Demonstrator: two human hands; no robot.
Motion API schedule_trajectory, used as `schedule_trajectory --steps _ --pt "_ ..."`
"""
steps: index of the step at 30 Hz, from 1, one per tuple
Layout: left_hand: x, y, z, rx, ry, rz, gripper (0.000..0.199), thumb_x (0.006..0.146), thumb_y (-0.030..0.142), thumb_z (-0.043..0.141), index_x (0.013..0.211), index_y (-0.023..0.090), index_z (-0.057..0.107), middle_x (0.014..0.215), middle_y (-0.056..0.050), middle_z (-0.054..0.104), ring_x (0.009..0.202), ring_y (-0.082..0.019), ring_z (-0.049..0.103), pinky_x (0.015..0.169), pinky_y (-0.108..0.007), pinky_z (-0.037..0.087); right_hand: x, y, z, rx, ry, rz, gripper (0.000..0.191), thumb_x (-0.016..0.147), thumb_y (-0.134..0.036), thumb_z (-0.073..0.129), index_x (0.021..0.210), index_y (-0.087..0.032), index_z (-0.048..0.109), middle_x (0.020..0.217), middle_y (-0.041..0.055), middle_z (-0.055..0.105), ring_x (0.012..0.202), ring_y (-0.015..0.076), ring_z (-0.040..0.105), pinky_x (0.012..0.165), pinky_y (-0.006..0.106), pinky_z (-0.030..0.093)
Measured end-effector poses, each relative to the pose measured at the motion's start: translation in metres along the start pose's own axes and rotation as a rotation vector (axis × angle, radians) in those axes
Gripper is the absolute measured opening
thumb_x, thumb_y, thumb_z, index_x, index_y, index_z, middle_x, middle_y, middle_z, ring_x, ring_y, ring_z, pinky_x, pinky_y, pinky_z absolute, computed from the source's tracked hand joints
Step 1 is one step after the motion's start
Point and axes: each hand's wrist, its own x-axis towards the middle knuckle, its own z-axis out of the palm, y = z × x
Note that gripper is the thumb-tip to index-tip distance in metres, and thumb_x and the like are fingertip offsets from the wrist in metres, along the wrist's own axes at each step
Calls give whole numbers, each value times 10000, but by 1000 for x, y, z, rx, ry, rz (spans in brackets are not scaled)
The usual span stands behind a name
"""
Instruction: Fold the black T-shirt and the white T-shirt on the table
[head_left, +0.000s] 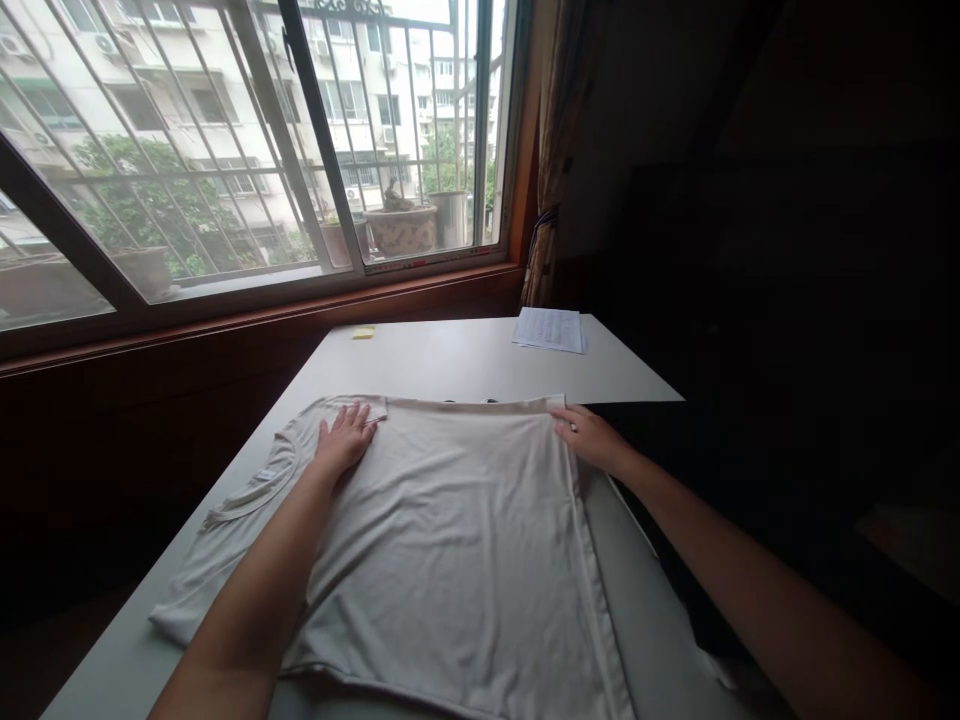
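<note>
A white T-shirt [450, 530] lies spread on the table, its neckline toward the left and its hem along the right. The fabric has soft creases across the body. My left hand [347, 438] rests flat on it near the far sleeve, fingers spread. At the far right corner of the hem, my right hand [589, 435] pinches the cloth between thumb and fingers. A ring shows on that hand. Part of the shirt's near side is hidden behind my left forearm.
The white table [442, 350] carries a yellow sticky note pad [364, 332] at its far left and printed papers [550, 329] at its far right. Two small dark objects, partly hidden, sit just past the shirt's far edge. Beyond stand a barred window [225, 150] and a tied curtain [546, 240].
</note>
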Motion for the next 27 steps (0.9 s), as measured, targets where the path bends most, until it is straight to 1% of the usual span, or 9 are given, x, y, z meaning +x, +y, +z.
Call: schedule_trajectory --steps 3,5,7,11,14,18,20,23,27 --pt "5 -9 -1 -1 0 -45 686 1028 582 152 1627 258 233 1711 -49 106 1578 -328 69 1196 -706 141 7 -17 10 -42 21 -6 562 893 -253 564 1430 -87 570 1573 195 435 1448 321 420 1211 434 329" --pt "6 -13 -3 -4 3 -69 686 1026 577 153 1626 255 238 1710 -50 114 1578 -328 67 1197 -706 136 -5 -37 19 -109 26 -50 631 898 -273 588 1490 -76 493 1643 197 313 1507 347 312 1231 476 291" --pt "8 -17 -4 -11 10 -91 684 1025 574 162 1624 254 246 1708 -57 125 1577 -335 72 1194 -713 135 -31 -60 32 -177 -5 -179 640 940 -314 566 1516 -58 450 1667 195 254 1530 339 260 1244 471 269" --pt "11 -24 -3 -41 28 -118 678 1024 572 198 1618 252 269 1705 -64 140 1572 -353 90 1191 -724 113 -110 -100 60 -175 -119 -445 698 1007 -469 502 1599 -142 332 1697 112 183 1558 291 189 1253 477 254" --pt "11 -27 -2 -81 52 -115 684 1018 580 245 1613 244 287 1700 -71 166 1567 -371 97 1184 -739 105 -160 -106 71 -142 -209 -541 715 1022 -570 442 1622 -211 287 1688 75 211 1556 288 197 1250 500 253" --pt "1 -29 -11 -153 156 -89 684 1043 540 175 1641 210 156 1709 -81 120 1577 -337 27 1191 -712 163 -188 -88 66 -142 -219 -536 678 1047 -556 393 1637 -270 220 1691 54 182 1558 277 188 1262 510 205" --pt "-11 -33 -19 -183 222 -78 669 1056 508 118 1646 194 101 1715 -88 86 1581 -307 -2 1202 -675 196 -191 -78 60 -149 -218 -533 688 1044 -563 400 1638 -274 206 1690 56 181 1557 278 193 1260 512 207" --pt "-45 -48 -29 -225 289 35 647 1064 510 158 1628 199 221 1701 -98 184 1580 -288 73 1225 -600 224 -191 -66 55 -153 -214 -544 696 1041 -557 418 1639 -290 182 1689 47 190 1555 277 199 1260 514 209" --pt "-127 -80 -23 -139 251 270 586 1065 527 257 1576 269 375 1670 -60 295 1566 -296 162 1235 -566 229 -191 -56 50 -146 -231 -573 727 1027 -557 453 1641 -323 140 1687 30 204 1550 278 217 1260 513 227"
